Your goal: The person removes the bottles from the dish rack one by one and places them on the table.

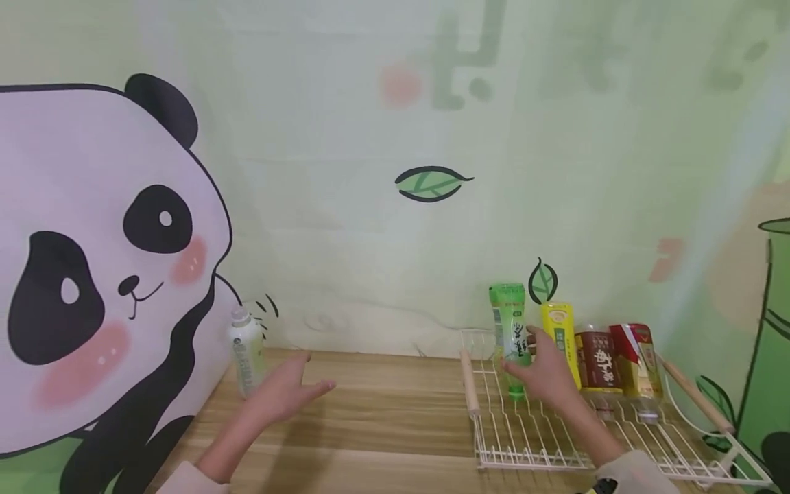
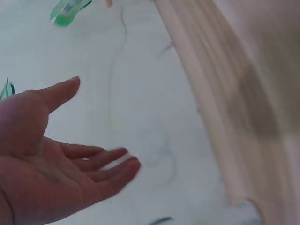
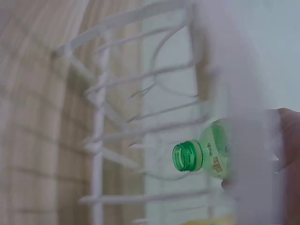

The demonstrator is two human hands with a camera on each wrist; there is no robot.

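Note:
My right hand (image 1: pixel 546 367) grips a green plastic bottle (image 1: pixel 509 309), which stands upside down over the left part of a white wire rack (image 1: pixel 531 456). In the right wrist view the bottle's open, uncapped neck (image 3: pixel 187 155) points toward the rack's wires. My left hand (image 1: pixel 286 391) is held out with thumb and fingers spread, nothing between them; the left wrist view shows its bare palm (image 2: pixel 51 178). Just behind it on the left stands an upright white bottle (image 1: pixel 247 350) with a cap.
Right of the green bottle, the rack carries a yellow pack (image 1: pixel 560 336), an upturned bottle with a brown label (image 1: pixel 599 360) and another upturned bottle with a red and yellow label (image 1: pixel 637 357). The rack has wooden handles (image 1: pixel 469 384). A wooden tabletop (image 1: pixel 370 412) meets a printed panda backdrop (image 1: pixel 345 206).

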